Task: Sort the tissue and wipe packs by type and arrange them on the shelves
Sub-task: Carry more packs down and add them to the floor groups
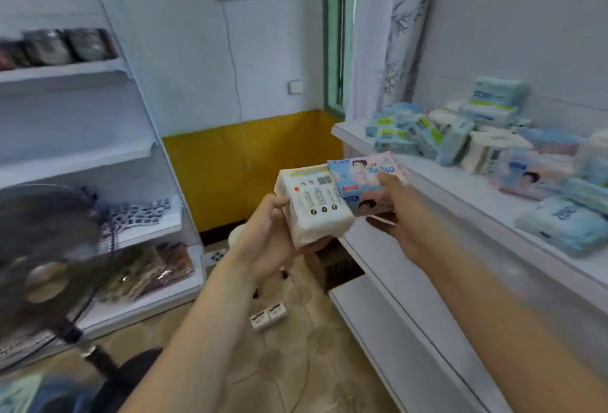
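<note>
Two packs are in hand at frame centre: the left hand (pixel 263 241) curls around a white tissue pack (pixel 314 203), the right hand (pixel 399 215) pinches a pink-and-blue pack (pixel 365 182) between thumb and fingers. Both packs touch and overlap, so one could nudge the other loose. At right, the jumbled pile (pixel 477 136) on the shelf (pixel 437 182) looks unstable; careless placing might topple it.

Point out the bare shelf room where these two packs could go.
Bare patches: the front strip of the right shelf between its edge and the pack pile, and the left rack's middle shelf. The right shelf's back and far right are crowded with packs.
</note>
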Tool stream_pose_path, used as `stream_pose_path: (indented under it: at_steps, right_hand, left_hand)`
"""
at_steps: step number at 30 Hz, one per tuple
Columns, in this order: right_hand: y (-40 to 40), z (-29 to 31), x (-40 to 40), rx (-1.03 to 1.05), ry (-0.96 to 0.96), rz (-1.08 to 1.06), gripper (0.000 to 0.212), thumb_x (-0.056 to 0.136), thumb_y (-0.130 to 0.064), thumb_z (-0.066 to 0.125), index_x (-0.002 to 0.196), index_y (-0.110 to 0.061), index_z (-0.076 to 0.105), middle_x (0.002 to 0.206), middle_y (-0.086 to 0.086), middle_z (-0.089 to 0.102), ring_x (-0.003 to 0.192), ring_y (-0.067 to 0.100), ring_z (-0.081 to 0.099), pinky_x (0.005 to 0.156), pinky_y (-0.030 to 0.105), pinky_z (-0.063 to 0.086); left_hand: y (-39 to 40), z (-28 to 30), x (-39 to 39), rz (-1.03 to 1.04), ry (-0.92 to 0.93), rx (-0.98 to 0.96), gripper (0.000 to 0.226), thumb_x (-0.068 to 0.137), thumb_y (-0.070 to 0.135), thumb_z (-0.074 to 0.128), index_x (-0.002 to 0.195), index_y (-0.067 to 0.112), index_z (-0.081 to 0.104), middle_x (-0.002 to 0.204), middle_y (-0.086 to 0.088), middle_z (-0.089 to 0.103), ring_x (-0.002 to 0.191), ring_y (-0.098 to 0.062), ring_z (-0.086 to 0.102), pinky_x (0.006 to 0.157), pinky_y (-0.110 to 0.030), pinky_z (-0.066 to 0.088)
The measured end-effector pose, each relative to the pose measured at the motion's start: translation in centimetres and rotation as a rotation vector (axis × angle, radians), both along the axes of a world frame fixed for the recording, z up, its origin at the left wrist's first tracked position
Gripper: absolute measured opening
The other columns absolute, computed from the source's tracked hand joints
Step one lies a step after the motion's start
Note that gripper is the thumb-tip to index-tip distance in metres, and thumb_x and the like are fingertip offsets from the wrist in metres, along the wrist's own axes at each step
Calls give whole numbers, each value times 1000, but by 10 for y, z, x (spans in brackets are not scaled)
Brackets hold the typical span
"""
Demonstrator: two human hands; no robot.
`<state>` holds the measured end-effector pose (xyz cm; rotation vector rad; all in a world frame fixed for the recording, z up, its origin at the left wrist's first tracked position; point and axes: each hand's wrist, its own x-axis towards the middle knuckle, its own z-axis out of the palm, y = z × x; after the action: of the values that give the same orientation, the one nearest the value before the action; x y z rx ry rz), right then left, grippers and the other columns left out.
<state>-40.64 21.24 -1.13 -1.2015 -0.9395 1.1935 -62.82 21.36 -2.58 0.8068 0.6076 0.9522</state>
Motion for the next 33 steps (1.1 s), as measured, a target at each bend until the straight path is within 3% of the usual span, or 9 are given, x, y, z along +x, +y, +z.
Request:
stream_pose_path:
  at_steps: [3, 7, 11, 17, 21, 25, 27, 30, 33]
  right_hand:
    - [24, -16, -64, -65, 104, 118, 17, 101, -29, 52, 116, -25, 60, 93, 1, 78, 88, 17, 74, 89, 41, 57]
    - [57, -38, -124, -169, 164, 293, 15, 98, -17, 57, 113, -19, 59, 101, 7, 77, 94, 20, 73, 92, 42, 57]
    - [104, -66, -158, -284, 118, 402, 13, 96, -16, 59, 108, -18, 59, 111, 11, 73, 102, 23, 69, 81, 34, 56]
    - [199, -127, -192, -235, 17, 578, 50, 90, -13, 70, 135, -11, 49, 124, 13, 68, 107, 25, 71, 89, 39, 58]
    - [251, -171, -219, -247, -129, 702, 77, 76, -19, 82, 142, -25, 42, 131, 7, 62, 113, 22, 66, 97, 38, 55]
    - [292, -208, -247, -108, -387, 869, 68, 79, -9, 82, 131, -34, 46, 115, -10, 62, 103, 8, 62, 84, 13, 49]
    - [306, -231, -260, -80, -504, 955, 73, 76, -11, 85, 136, -29, 48, 117, -7, 64, 108, 13, 63, 85, 13, 49]
    - [321, -269, -279, -228, -517, 1067, 91, 77, -16, 85, 149, -34, 32, 141, 0, 55, 122, 14, 58, 101, 23, 47]
    - [334, -295, -311, -391, -415, 1141, 86, 80, -29, 83, 145, -44, 29, 139, -13, 54, 111, -4, 60, 88, 11, 49]
  left_hand:
    - [10, -19, -66, 144, 34, -35, 53, 92, 40, 52, 140, 18, 56, 137, -14, 63, 119, -34, 54, 86, -43, 41]
    - [32, -44, -131, 297, -17, -140, 50, 94, 47, 52, 136, 22, 59, 131, -10, 67, 111, -26, 59, 79, -37, 40]
    - [61, -78, -171, 395, -32, -216, 45, 96, 46, 49, 132, 23, 62, 130, -11, 67, 97, -25, 67, 66, -33, 49]
    - [113, -123, -216, 582, -146, -348, 50, 90, 52, 54, 130, 26, 67, 141, -13, 60, 134, -37, 48, 114, -53, 26]
    - [149, -146, -228, 499, -220, -398, 55, 92, 52, 48, 134, 21, 66, 145, -17, 56, 134, -44, 47, 113, -68, 23]
    - [171, -173, -242, 588, -196, -478, 56, 91, 42, 51, 141, 16, 56, 137, -19, 61, 128, -43, 54, 112, -67, 29]
    - [174, -193, -255, 656, -212, -534, 58, 89, 39, 56, 142, 16, 53, 137, -21, 60, 128, -46, 53, 111, -69, 30]
    - [178, -224, -275, 718, -266, -652, 57, 90, 37, 57, 142, 15, 53, 140, -24, 58, 129, -50, 51, 107, -67, 37]
    - [187, -257, -296, 745, -224, -704, 55, 87, 35, 55, 137, 12, 57, 133, -22, 63, 114, -45, 65, 90, -58, 51]
